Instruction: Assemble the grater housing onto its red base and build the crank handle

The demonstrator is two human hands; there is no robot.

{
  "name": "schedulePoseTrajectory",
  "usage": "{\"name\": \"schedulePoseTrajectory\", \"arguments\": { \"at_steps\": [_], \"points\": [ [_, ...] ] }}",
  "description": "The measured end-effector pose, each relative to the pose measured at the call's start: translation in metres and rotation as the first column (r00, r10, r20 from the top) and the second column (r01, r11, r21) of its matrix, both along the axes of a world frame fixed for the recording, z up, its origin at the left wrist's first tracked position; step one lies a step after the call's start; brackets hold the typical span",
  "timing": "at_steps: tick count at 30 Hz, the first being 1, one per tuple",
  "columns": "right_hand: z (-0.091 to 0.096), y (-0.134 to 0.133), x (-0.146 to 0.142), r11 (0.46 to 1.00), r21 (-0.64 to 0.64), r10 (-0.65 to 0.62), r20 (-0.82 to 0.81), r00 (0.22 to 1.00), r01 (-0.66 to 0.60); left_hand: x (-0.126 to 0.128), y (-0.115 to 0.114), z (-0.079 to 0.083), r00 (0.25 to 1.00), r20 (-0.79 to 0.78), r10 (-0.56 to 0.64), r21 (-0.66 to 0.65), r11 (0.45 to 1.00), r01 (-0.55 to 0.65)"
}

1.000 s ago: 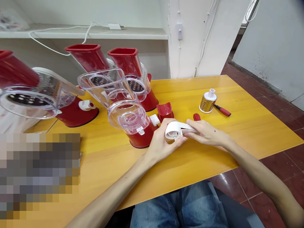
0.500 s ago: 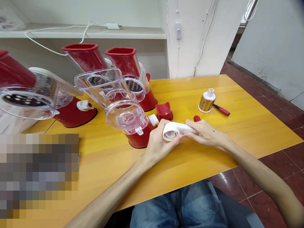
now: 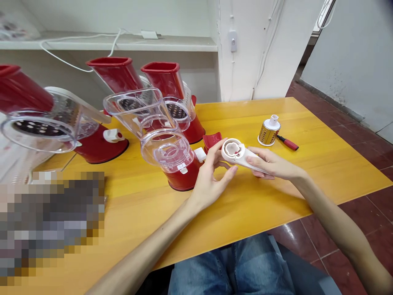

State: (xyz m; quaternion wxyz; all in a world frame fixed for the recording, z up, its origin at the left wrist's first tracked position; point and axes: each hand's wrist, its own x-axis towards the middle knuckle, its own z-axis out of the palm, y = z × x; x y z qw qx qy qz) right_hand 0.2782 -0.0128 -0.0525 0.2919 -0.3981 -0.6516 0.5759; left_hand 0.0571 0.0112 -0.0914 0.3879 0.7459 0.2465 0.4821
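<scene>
My right hand [image 3: 272, 164] grips the arm of a white crank handle [image 3: 248, 157], whose round hollow end [image 3: 232, 149] faces up towards me. Beside that end, my left hand [image 3: 211, 174] is spread, thumb away from the handle and index fingertip near or against the ring. Just left of my left hand stands a grater body [image 3: 164, 143] with a clear plastic housing and red base. A small red pusher [image 3: 212, 141] sits behind my left hand, partly hidden. Beyond my right hand, a metal grater drum [image 3: 267, 133] stands upright on the table.
A red-and-black screwdriver [image 3: 288, 142] lies beside the drum. Assembled red grater [image 3: 106, 143] units stand at the left and back of the yellow table [image 3: 325, 164]. A blurred patch [image 3: 52, 225] covers the left front. White shelving [image 3: 181, 43] rises behind.
The crank handle has turned so its ring faces up, moving slightly right and up. My left hand has loosened from the ring; my right hand has shifted its grip along the arm.
</scene>
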Motion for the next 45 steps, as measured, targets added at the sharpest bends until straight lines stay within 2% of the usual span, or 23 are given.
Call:
{"name": "schedulePoseTrajectory", "arguments": {
  "at_steps": [3, 6, 8, 10, 11, 13, 15, 17, 19, 23, 27, 31, 34, 38, 41, 45],
  "points": [
    [0.004, 0.002, 0.01, 0.968, -0.196, 0.157, -0.026, 0.987, -0.159, -0.002, -0.001, 0.001, 0.999, -0.038, 0.031, 0.065, 0.997, -0.029],
    [0.005, 0.006, 0.016, 0.949, -0.211, 0.243, 0.027, 0.97, -0.232, -0.004, 0.0, -0.001, 0.998, -0.066, 0.002, 0.095, 0.995, 0.004],
    [0.005, 0.006, 0.014, 0.984, -0.083, 0.165, 0.126, 0.978, -0.156, -0.005, 0.001, -0.003, 0.997, -0.074, 0.012, 0.09, 0.996, -0.005],
    [0.005, 0.005, 0.01, 0.986, 0.16, 0.007, 0.205, 0.979, -0.041, -0.006, 0.003, -0.005, 0.996, -0.087, 0.037, 0.086, 0.996, -0.03],
    [0.004, 0.004, 0.007, 0.955, 0.297, -0.066, 0.233, 0.97, -0.007, -0.007, 0.004, -0.005, 0.994, -0.091, 0.053, 0.088, 0.995, -0.045],
    [0.001, 0.001, 0.003, 0.851, 0.525, -0.16, 0.293, 0.943, -0.018, -0.007, 0.005, -0.006, 0.991, -0.098, 0.088, 0.104, 0.992, -0.078],
    [-0.004, 0.0, 0.001, 0.755, 0.652, -0.215, 0.347, 0.913, -0.07, -0.008, 0.007, -0.007, 0.989, -0.106, 0.108, 0.126, 0.988, -0.094],
    [-0.009, 0.0, 0.001, 0.688, 0.72, -0.254, 0.355, 0.9, -0.09, -0.009, 0.008, -0.007, 0.991, -0.103, 0.091, 0.149, 0.986, -0.075],
    [-0.013, 0.0, 0.003, 0.647, 0.756, -0.284, 0.36, 0.889, -0.1, -0.01, 0.009, -0.008, 0.994, -0.086, 0.06, 0.181, 0.982, -0.044],
    [-0.014, -0.001, 0.005, 0.594, 0.783, -0.318, 0.437, 0.841, -0.183, -0.009, 0.008, -0.01, 0.999, -0.038, 0.039, 0.232, 0.972, -0.029],
    [-0.012, -0.002, 0.006, 0.551, 0.792, -0.33, 0.494, 0.804, -0.261, -0.007, 0.005, -0.012, 0.999, -0.005, 0.047, 0.197, 0.979, -0.045],
    [-0.013, -0.002, 0.006, 0.559, 0.783, -0.324, 0.509, 0.798, -0.272, -0.006, 0.005, -0.012, 0.999, 0.004, 0.046, 0.189, 0.981, -0.046],
    [-0.013, -0.002, 0.004, 0.582, 0.78, -0.325, 0.483, 0.813, -0.231, -0.007, 0.006, -0.012, 0.999, -0.011, 0.038, 0.183, 0.982, -0.035],
    [-0.006, -0.002, 0.002, 0.681, 0.718, -0.255, 0.415, 0.874, -0.142, -0.007, 0.008, -0.012, 0.999, -0.012, 0.046, 0.158, 0.986, -0.044],
    [0.006, -0.002, 0.001, 0.753, 0.647, -0.176, 0.375, 0.91, -0.121, -0.005, 0.006, -0.011, 0.998, -0.028, 0.059, 0.166, 0.985, -0.053],
    [0.019, -0.002, -0.003, 0.778, 0.615, -0.206, 0.445, 0.872, -0.13, -0.001, 0.003, -0.009, 0.992, -0.086, 0.097, 0.216, 0.973, -0.077]
  ]
}}
